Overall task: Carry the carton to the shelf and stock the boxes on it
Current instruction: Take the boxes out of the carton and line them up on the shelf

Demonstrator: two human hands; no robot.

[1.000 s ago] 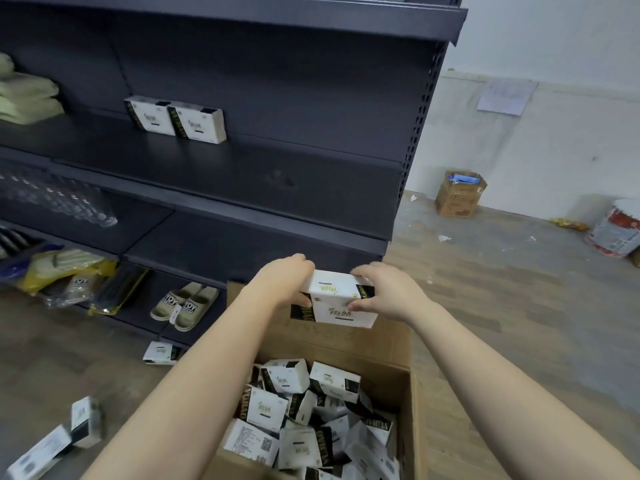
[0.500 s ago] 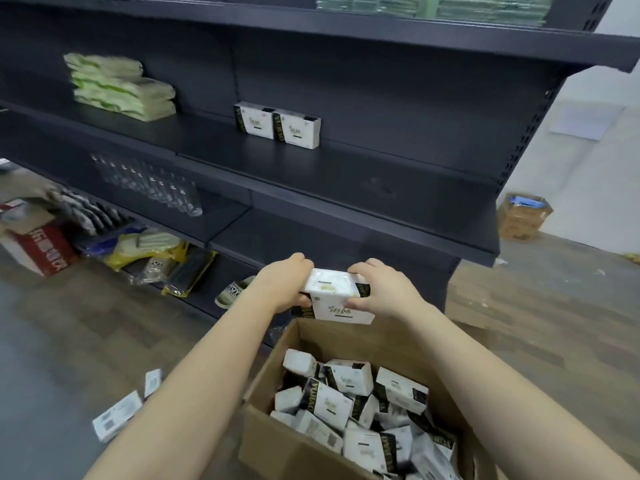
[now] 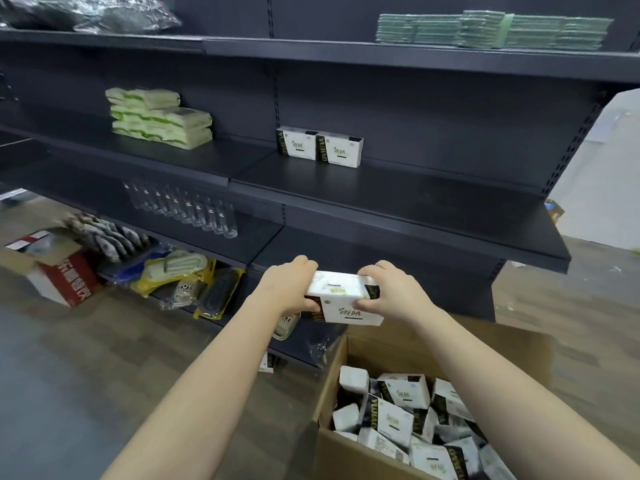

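A white box with black ends (image 3: pixel 343 301) hangs in the air between both hands, above the far rim of the open brown carton (image 3: pixel 349 441). My left hand (image 3: pixel 289 284) grips its left end and my right hand (image 3: pixel 389 289) grips its right end. The carton stands on the floor at lower right and holds several more white boxes (image 3: pixel 401 415). Two of the same boxes (image 3: pixel 320 147) stand side by side at the back of the dark middle shelf (image 3: pixel 398 202), above and beyond my hands.
Green-white packs (image 3: pixel 159 117) lie stacked on the middle shelf's left part. Green bundles (image 3: pixel 491 29) fill the top shelf. Clear bottles (image 3: pixel 183 206) and bagged slippers (image 3: pixel 183 271) sit lower down. A red-white carton (image 3: pixel 55 268) stands on the floor at left.
The view has swung left and up, showing more of the shelves. Both hands keep hold of the same box, which has risen slightly toward the shelf; the carton now lies further right.
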